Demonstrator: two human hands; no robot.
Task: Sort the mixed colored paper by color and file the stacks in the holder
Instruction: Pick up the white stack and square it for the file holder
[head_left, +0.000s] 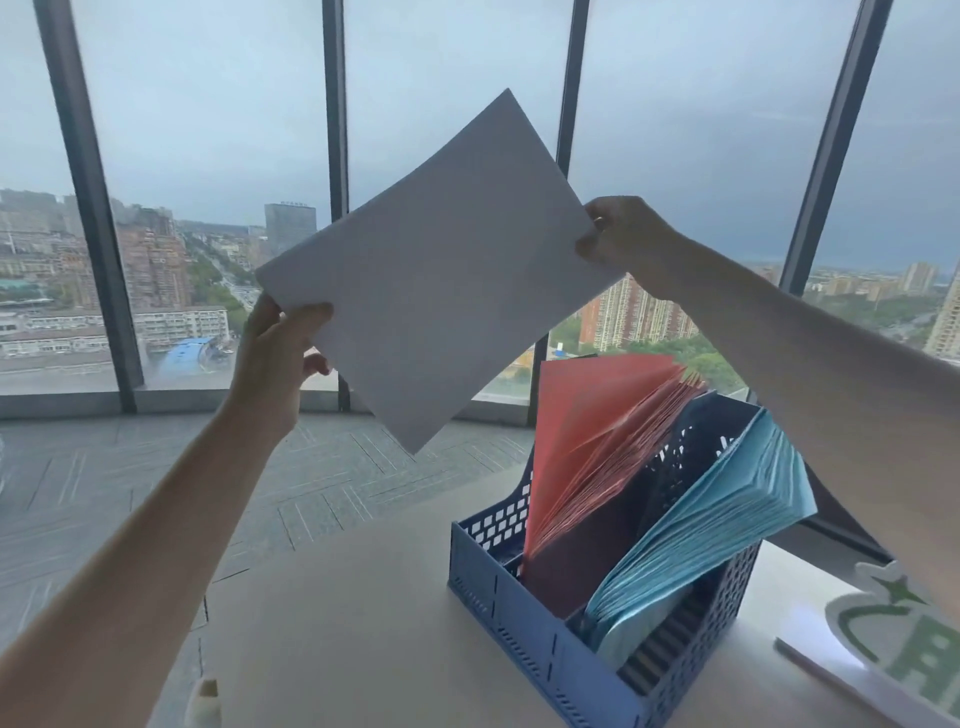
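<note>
Blue holder (524, 644), lower right, contains red stack (587, 441) and blue stack (706, 525). Centre frame, left hand (275, 358) and right hand (623, 234) pinch white stack (436, 275) aloft.

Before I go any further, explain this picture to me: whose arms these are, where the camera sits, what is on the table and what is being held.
There is no machine here. The two bare arms belong to a person, and the single camera is worn on that person's head, looking forward and down, so you see the scene as they do.

The left hand and the right hand hold a stack of white paper up in the air, tilted, each gripping an opposite corner with curled fingers.

Below, on a pale table, stands a blue plastic file holder. Inside it a stack of red paper leans in one slot, and a stack of light blue paper leans in the slot to its right. A green and white sign lies at the table's right edge.

Behind are big windows over a city.
</note>
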